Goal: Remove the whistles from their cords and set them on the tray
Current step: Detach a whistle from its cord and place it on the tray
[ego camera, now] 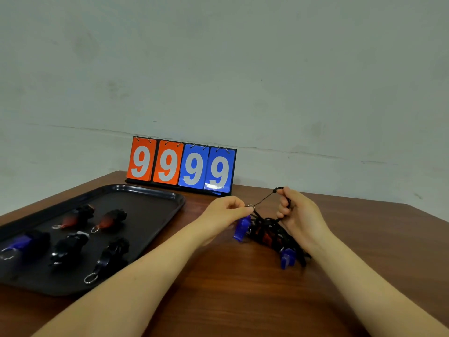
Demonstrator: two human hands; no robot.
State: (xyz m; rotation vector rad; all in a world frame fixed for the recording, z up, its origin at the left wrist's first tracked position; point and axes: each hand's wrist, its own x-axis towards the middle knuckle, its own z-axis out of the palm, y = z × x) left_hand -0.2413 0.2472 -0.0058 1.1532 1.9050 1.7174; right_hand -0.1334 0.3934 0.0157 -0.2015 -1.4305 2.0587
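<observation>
My left hand (227, 210) pinches the metal ring of a blue whistle (241, 228), which hangs just below my fingers. My right hand (297, 215) grips the black cord (266, 197) that runs taut from that ring up to my fingers. Under both hands lies a tangled pile of black cords (269, 235) with a red whistle buried in it and a second blue whistle (288, 257) at its near end. The black tray (155, 193) on the left holds several whistles: two red and black, one blue, two dark ones.
A flip scoreboard (182, 166) showing 9 9 9 9 stands at the back of the brown wooden table (243, 288), against the pale wall. The table's right edge runs diagonally behind my right hand.
</observation>
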